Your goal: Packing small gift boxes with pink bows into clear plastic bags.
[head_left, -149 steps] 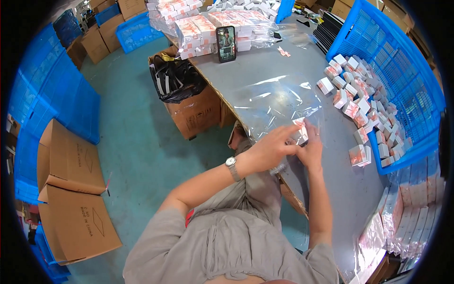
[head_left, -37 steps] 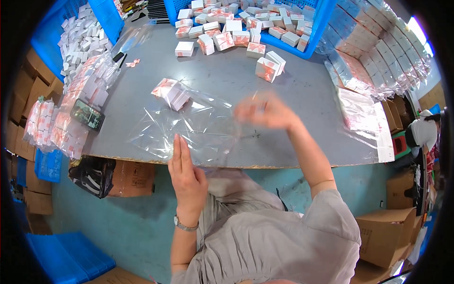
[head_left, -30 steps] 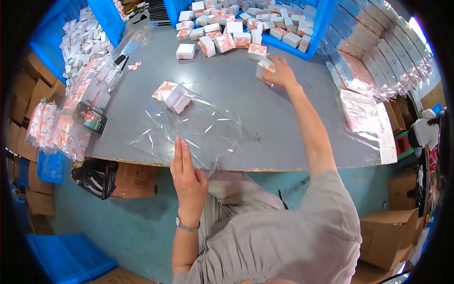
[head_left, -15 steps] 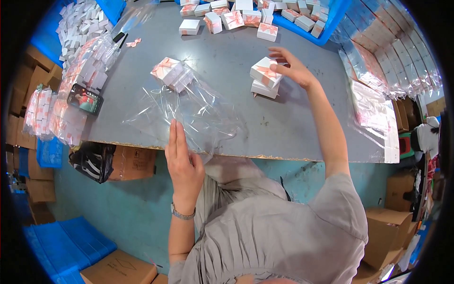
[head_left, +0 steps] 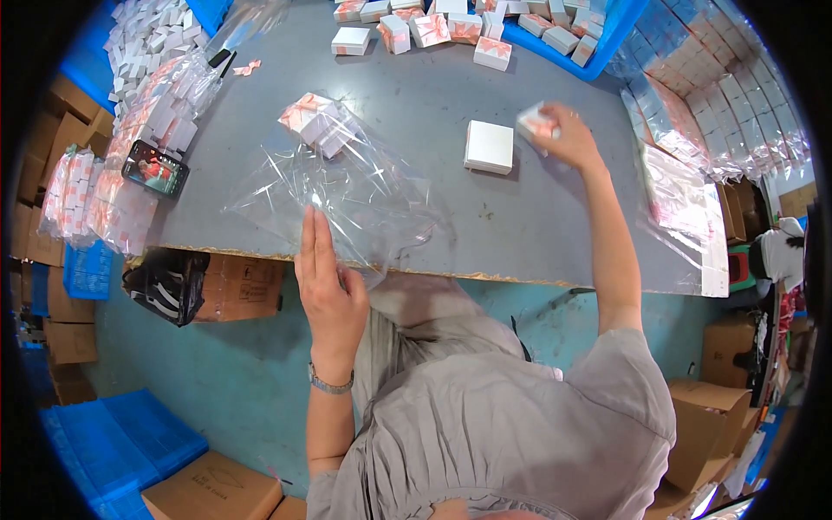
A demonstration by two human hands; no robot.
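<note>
My right hand [head_left: 569,139] grips a small white gift box [head_left: 539,124] with a pink bow, blurred by motion, over the right part of the table. Just left of it another gift box [head_left: 489,146] lies with its plain white face up. My left hand [head_left: 322,270] is at the table's near edge, its fingers stretched out flat against a clear plastic bag [head_left: 373,208]. Several white boxes with pink bows [head_left: 322,124] sit together at the bag's far end, partly under the film.
More gift boxes [head_left: 431,30] lie at the back beside a blue crate [head_left: 598,65]. A phone [head_left: 156,168] leans on bagged boxes at left. Stacked wrapped boxes [head_left: 693,95] and flat plastic bags [head_left: 676,195] are at right. A small pink bow [head_left: 247,68] lies at back left.
My right hand has lifted the upper gift box off the lower one and moved it to the right. The lower box now lies alone. My left hand has barely moved.
</note>
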